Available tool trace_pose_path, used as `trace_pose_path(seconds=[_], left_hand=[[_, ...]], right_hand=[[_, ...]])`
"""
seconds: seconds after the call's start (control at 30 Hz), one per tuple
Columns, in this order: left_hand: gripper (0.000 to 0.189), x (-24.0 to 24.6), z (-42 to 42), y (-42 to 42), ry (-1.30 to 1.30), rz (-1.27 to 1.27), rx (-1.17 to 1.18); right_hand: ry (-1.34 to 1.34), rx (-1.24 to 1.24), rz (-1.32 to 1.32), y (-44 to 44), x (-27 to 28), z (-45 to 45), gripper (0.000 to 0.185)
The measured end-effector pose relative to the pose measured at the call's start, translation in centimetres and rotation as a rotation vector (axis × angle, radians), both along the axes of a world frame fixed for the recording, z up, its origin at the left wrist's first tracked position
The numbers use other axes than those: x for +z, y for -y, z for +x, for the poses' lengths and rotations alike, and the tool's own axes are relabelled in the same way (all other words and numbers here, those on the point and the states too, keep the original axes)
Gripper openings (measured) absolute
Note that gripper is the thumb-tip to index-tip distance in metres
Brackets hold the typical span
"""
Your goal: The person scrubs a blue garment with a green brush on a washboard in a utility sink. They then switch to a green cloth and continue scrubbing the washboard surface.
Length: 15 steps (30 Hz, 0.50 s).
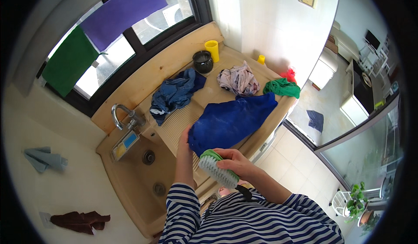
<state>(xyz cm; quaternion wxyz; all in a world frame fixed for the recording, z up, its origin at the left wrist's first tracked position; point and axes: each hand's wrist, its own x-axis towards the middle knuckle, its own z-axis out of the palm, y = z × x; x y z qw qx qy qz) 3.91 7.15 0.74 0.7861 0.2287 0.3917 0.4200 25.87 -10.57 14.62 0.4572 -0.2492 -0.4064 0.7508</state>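
Note:
In my right hand [236,163] is a scrubbing brush [217,170] with a green back and white bristles, its bristles turned towards me and to the left. A royal blue garment [228,121] with whitish streaks lies spread over the laundry sink's ribbed washboard [176,121] and counter. My left hand [184,141] grips this garment at its left edge, the fingers mostly hidden by the cloth. Just beyond the garment are a crumpled denim piece [173,90], a bunched pink patterned cloth [240,79] and a green cloth [282,88].
Left of the washboard is the sink basin [137,182], with a chrome faucet [125,115] and a soap holder [125,144]. A dark pot [202,62] and a yellow cup [212,51] stand at the back. A glass sliding door [365,146] is on the right.

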Motion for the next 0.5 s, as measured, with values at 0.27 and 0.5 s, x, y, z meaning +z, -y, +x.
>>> trace_pose_path(seconds=[0.27, 0.5], left_hand=[[0.032, 1.6, -18.8, 3.5, -0.214, -0.073, 0.55], [0.05, 24.6, -25.8, 14.4, -0.288, 0.343, 0.802]], right_hand=[[0.066, 0.198, -0.112, 0.1, -0.3, -3.2, 0.058], [-0.189, 0.695, 0.008, 2.9, 2.1, -13.3, 0.072]])
